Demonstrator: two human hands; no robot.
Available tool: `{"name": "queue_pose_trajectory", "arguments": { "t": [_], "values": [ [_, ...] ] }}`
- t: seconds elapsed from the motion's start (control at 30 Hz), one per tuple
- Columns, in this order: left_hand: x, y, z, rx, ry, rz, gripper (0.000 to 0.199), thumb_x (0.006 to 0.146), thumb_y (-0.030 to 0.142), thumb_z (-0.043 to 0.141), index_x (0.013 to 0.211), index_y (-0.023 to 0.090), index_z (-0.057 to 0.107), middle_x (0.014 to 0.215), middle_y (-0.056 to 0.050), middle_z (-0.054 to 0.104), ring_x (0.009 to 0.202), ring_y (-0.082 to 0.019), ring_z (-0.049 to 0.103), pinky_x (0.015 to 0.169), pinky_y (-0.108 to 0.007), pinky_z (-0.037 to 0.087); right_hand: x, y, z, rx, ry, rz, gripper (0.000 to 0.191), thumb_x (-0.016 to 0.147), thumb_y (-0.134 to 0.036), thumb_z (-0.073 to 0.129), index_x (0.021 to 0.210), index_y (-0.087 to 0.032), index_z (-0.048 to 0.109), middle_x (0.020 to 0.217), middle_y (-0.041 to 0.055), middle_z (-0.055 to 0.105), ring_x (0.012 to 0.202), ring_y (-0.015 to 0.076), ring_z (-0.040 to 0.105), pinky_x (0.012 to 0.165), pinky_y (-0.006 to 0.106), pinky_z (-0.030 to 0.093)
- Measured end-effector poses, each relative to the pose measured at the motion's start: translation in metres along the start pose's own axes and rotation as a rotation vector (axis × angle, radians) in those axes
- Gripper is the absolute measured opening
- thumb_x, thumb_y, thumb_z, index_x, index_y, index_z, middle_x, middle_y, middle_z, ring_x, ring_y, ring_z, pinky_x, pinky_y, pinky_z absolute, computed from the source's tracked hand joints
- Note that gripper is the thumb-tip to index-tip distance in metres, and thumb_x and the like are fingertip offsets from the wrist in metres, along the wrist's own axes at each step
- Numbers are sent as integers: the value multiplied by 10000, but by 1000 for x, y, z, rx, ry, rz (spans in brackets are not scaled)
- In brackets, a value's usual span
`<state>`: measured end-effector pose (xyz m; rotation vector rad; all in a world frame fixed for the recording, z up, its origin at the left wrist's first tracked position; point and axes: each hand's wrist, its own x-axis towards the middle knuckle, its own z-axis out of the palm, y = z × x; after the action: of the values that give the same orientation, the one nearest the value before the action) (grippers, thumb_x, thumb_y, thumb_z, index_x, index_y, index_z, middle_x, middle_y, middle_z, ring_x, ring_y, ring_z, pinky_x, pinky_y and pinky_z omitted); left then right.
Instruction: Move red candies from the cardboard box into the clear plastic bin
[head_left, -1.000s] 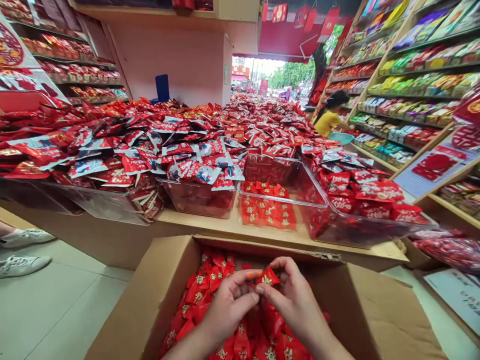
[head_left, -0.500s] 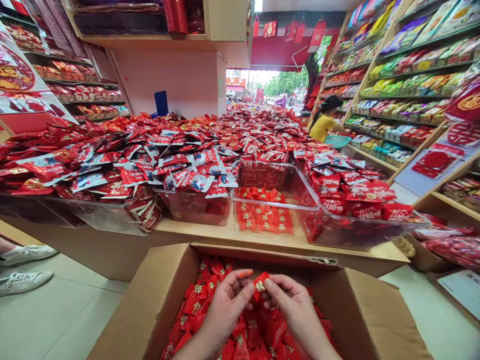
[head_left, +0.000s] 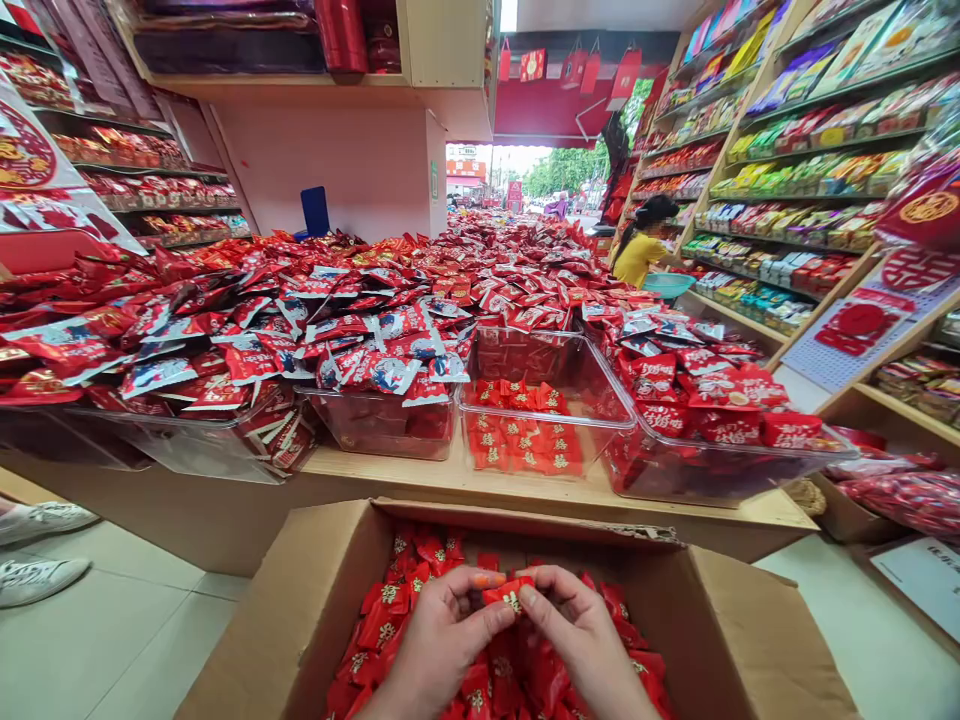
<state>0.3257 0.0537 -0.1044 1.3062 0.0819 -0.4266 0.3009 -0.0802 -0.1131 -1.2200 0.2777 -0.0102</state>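
LH point(head_left: 444, 630), RH point(head_left: 577, 622) pinch red pkt point(head_left: 501, 593) | over ctn point(head_left: 765, 630) | gold print point(head_left: 514, 601) prob. char.

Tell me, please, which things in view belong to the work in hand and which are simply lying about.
In use:
- left hand and right hand, pinching one red packet
- cardboard box of loose packets
- probably the clear tub, with matching packets

Lying about, it seems:
- heaped snack bags
- shelved goods
- hanging red bags
- blue board
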Motion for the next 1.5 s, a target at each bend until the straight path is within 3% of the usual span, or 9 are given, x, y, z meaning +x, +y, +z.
{"name": "queue_pose_trajectory", "arguments": {
  "t": [0.37,0.53,0.73,0.87,0.97,1.03,1.13,1.27,1.5],
  "values": [
    [0,7,2,-185,40,-52,191,553,246,730,632,145,589,549,39,610,514,-64,505,500,-178,400,-4,-5,1,336,-73,126,147,643,-287,679,658,-166,597,656,-19,570,595,82,463,565,200,391],
    [-2,8,2,-36,76,-5,191,556,263,722,640,138,605,569,28,609,546,-77,507,534,-188,412,-7,-5,6,186,-23,86,271,588,-313,714,799,-186,599,693,-12,587,567,94,499,510,209,412],
    [-4,13,4,52,47,66,181,591,278,689,696,150,617,665,5,624,636,-106,528,610,-204,431,-11,-8,5,-12,-58,14,242,578,-327,711,697,-146,602,579,0,601,529,102,525,525,214,436],
    [-2,13,1,184,92,123,255,697,347,563,898,190,579,750,-1,595,685,-132,528,628,-231,437,-17,-59,1,-312,10,-299,172,659,-310,644,759,-172,622,744,30,629,668,143,576,600,237,482],
    [-3,4,-7,521,-77,124,208,741,316,484,891,204,575,785,-23,610,737,-164,547,676,-263,432,2,-132,5,-690,116,-731,155,701,-261,607,847,-219,641,839,24,645,756,148,584,681,249,474],
    [-6,-7,-12,815,-239,122,204,711,295,505,881,225,595,829,-38,619,767,-195,554,698,-298,429,35,-176,13,-910,166,-862,161,714,-257,591,855,-212,655,794,24,658,721,143,588,655,246,464],
    [-8,-21,-18,1172,-433,120,264,628,315,584,879,246,626,948,-74,600,854,-263,540,751,-375,415,108,-205,26,-1204,10,-592,172,719,-210,570,852,-147,662,698,36,656,561,112,563,536,225,438],
    [-5,-26,-17,1301,-491,81,308,664,305,554,947,203,617,1064,-151,569,978,-328,505,820,-455,384,184,-184,36,-1427,-119,-265,67,616,-64,615,652,-92,664,471,6,572,401,81,465,452,224,385],
    [-3,-23,-12,1443,-525,19,318,768,183,419,1025,172,606,1068,-221,566,1017,-386,487,810,-544,356,206,-152,36,-1596,-301,-155,81,610,-47,580,615,-120,613,433,-47,523,402,67,456,446,198,378]
  ]
}}
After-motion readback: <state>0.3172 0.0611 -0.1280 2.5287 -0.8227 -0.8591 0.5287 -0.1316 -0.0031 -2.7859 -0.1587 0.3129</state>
